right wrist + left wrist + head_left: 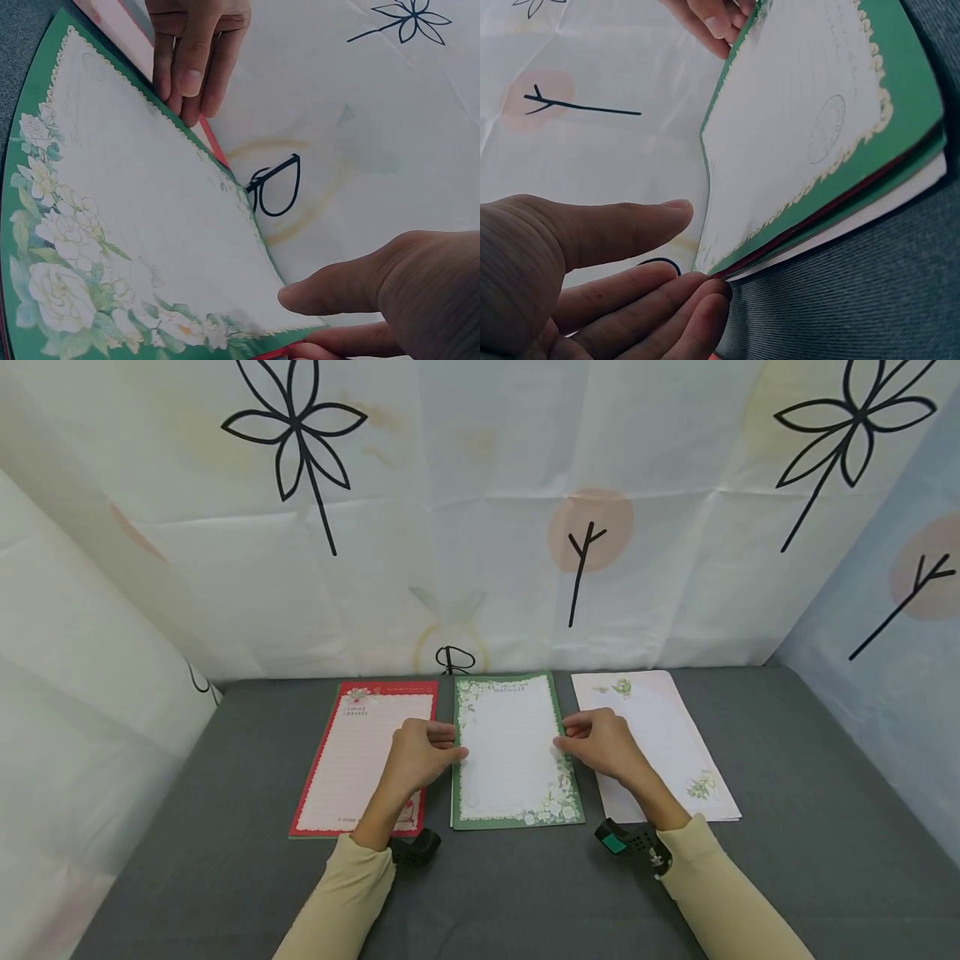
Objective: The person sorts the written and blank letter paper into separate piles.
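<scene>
On the left, a red-bordered floral letter sheet [348,777] lies partly beneath the left hand [416,758], whose fingers touch the near side of a stack of green-bordered floral letter sheets [506,752], thumb held apart from them. That stack sits mid-table on the dark grey cloth [810,793], its layers fanned slightly at one edge, so light, level pressure from both sides should square it without buckling. The right hand [603,745], thumb and fingers likewise apart, meets its right edge, beside white sprig-printed sheets [660,743].
</scene>
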A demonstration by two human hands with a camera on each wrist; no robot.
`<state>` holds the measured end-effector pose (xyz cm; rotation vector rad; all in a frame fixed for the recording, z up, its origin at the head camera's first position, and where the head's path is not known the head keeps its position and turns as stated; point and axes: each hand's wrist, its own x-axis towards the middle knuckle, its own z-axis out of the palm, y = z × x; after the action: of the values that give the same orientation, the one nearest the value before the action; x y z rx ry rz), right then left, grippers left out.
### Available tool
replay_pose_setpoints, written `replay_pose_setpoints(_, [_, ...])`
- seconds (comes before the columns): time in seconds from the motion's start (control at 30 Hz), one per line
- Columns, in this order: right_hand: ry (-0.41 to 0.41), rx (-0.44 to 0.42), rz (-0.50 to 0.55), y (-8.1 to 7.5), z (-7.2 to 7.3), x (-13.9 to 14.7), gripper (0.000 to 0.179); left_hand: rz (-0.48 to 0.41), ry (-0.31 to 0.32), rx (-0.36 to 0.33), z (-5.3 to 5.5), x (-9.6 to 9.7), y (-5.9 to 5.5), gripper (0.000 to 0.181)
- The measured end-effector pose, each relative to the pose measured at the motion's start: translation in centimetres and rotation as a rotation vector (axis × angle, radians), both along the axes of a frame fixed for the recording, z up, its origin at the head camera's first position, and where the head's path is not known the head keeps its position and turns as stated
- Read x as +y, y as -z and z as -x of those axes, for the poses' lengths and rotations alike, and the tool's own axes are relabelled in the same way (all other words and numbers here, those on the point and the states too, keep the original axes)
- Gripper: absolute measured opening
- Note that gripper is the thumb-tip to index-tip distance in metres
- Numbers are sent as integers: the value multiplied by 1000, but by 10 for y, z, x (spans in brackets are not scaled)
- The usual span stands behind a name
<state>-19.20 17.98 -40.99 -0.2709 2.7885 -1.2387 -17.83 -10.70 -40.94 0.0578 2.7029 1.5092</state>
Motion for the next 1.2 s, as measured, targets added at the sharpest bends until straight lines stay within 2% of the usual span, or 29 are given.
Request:
replay_pose_setpoints(0.33, [6, -23, -4, -1, 0, 0, 35, -20, -15, 28, -2, 2, -2, 32])
replay_pose_setpoints(0.6, [26, -16, -4, -1, 0, 1, 35, -154, -52, 64, 0, 6, 7, 35])
replay_pose_setpoints(0.77, [36, -26, 18, -1, 0, 2, 35, -290, -65, 16, 3, 5, 15, 37])
replay_pose_setpoints(0.87, [42, -32, 34, -2, 0, 2, 35, -336, -64, -35, 4, 4, 17, 37])
replay_pose_setpoints(1.03, [51, -36, 54, -2, 1, 2, 34, -286, -63, -93, 5, 4, 19, 36])
replay_pose_setpoints(1.2, [63, -53, 66, -1, 3, 3, 34, -276, -48, -88, 6, 4, 24, 32])
